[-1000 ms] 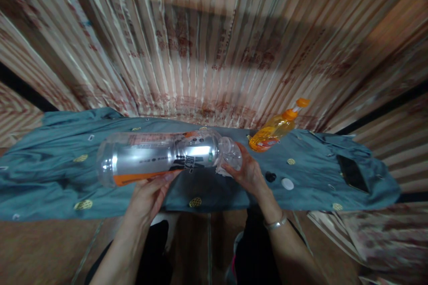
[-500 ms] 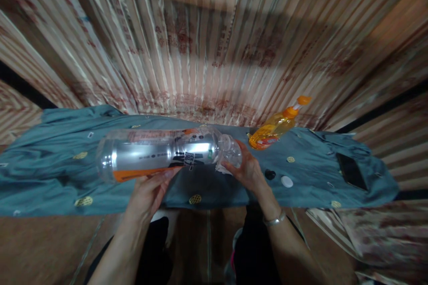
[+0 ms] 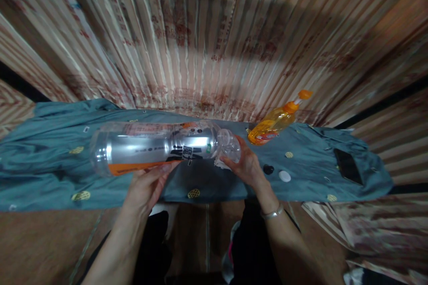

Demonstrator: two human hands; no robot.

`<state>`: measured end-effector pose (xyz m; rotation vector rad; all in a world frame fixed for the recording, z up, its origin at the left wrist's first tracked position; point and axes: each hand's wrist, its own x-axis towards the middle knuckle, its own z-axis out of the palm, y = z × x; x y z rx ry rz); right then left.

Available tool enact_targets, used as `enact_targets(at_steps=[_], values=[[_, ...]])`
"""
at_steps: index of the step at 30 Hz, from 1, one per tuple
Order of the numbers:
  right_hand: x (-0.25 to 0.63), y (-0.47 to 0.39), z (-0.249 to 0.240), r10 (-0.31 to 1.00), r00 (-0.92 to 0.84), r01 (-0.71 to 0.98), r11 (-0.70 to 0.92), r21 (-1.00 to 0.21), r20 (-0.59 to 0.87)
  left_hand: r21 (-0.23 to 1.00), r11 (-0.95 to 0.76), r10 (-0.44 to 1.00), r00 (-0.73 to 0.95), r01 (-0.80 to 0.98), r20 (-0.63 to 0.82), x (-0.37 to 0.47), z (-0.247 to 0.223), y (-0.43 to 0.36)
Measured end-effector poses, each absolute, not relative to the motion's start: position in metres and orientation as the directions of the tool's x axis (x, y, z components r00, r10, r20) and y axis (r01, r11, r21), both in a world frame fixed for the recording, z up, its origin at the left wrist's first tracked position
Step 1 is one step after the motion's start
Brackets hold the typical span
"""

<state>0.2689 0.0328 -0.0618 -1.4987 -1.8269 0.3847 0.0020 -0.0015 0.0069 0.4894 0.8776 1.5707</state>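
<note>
A large clear plastic bottle point(image 3: 157, 147) with a silver and orange label lies sideways in front of me, its narrow end to the right. My left hand point(image 3: 150, 182) is under its middle, fingers wrapped against the lower side. At the narrow end, my right hand point(image 3: 245, 162) grips a small clear plastic container point(image 3: 234, 147), which touches the bottle or overlaps it in view; I cannot tell which. Something white and crumpled, like tissue point(image 3: 222, 163), shows below the container, beside my right fingers.
A bottle of orange liquid point(image 3: 272, 124) with an orange pump top stands at the back right. A black cap point(image 3: 268, 169), a white disc point(image 3: 285, 176) and a phone point(image 3: 347, 167) lie on the teal cloth point(image 3: 307, 187). A pleated curtain point(image 3: 207, 53) hangs behind.
The whole view has shifted slightly, so things sit a little higher and mostly further left. Both hands keep the same hold on the bottle and the small container.
</note>
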Motion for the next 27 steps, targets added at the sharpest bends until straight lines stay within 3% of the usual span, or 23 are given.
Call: enact_targets(at_steps=[27], values=[[0.2662, 0.0312, -0.0576, 0.942, -0.041, 0.704, 0.263, -0.66, 0.332, 0.807, 0.014, 0.956, -0.228, -0.59, -0.184, -0.0043, -0.0016, 0.0]])
